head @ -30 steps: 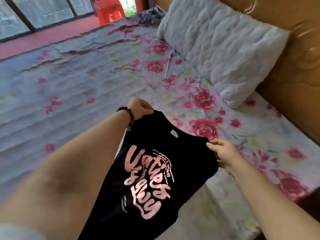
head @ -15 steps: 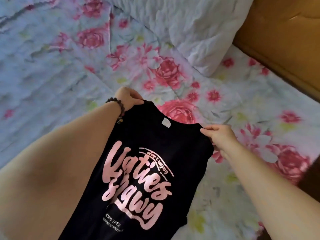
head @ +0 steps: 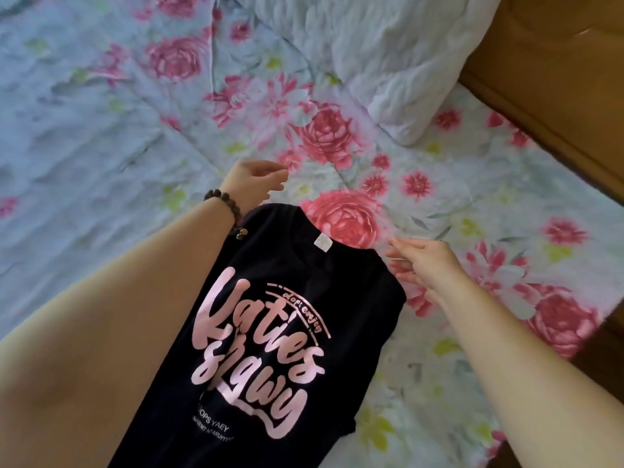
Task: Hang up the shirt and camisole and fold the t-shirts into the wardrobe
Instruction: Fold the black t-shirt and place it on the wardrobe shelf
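A black t-shirt (head: 331, 292) with pink lettering lies front up on the flowered bed sheet (head: 101, 136), its collar pointing away from me. My left hand (head: 251, 182), with a bead bracelet at the wrist, hovers just beyond the shirt's left shoulder, fingers relaxed and holding nothing. My right hand (head: 425, 265) is beside the shirt's right shoulder, fingers loosely stretched and apart from the cloth. My left forearm covers the shirt's left side. No shirt, camisole or wardrobe is in view.
A white quilted pillow (head: 388, 52) lies at the head of the bed, beyond the shirt. A brown padded headboard (head: 557, 79) runs along the right. The bed's edge shows at the lower right.
Both hands held the t-shirt up by its shoulders; it has come down onto the bed and both hands have let go. The view has tilted down towards the bed.
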Tool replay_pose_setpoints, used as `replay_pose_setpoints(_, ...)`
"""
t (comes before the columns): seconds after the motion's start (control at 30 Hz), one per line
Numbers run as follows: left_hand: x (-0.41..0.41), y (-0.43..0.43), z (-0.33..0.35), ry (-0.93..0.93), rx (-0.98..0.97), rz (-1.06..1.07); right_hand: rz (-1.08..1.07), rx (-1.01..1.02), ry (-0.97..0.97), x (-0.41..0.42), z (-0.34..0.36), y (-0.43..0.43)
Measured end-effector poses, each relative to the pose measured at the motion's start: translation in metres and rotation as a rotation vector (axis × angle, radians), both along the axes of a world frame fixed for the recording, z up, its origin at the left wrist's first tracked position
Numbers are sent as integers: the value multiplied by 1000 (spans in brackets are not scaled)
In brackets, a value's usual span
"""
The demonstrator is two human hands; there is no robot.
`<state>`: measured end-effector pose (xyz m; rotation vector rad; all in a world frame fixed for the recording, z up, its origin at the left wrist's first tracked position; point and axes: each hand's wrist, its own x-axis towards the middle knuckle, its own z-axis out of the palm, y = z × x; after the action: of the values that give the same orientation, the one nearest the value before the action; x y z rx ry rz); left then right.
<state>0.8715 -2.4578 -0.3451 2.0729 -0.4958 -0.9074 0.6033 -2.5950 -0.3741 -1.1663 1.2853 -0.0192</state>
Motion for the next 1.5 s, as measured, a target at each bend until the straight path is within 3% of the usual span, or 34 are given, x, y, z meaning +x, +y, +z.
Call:
replay_pose_setpoints(0.3, -118, 99, 43, 165, -139, 294, 96, -34, 27, -55, 50, 37)
replay_pose_setpoints(0.47, -210, 154, 49, 345, -189, 456, 171, -48, 85, -95, 64, 48)
replay_pose_setpoints(0.6, -282, 181, 30, 470, -128, 606, 248, -38, 133, -103, 46, 42)
replay_pose_setpoints(0.87, -385, 172, -46, 665, -81, 1163, 475, 54, 98, -82, -18, 23)
replay_pose_setpoints(1.07, -415, 140, -64, 889, -182, 1617, 745, -57, 38, -85, -35, 14)
replay_pose_setpoints(1.27, -425, 117, -66, 796, -400, 1606, 821, -194, -136, -94, -35, 17)
replay_pose_setpoints(1.4, -424, 111, -64, 463, -178, 1469, 753, -118, -195, -94, -34, 19)
replay_pose_setpoints(1.5, -423, 112, -63, 273, -136, 1425, 743, -82, -203, -95, -32, 16)
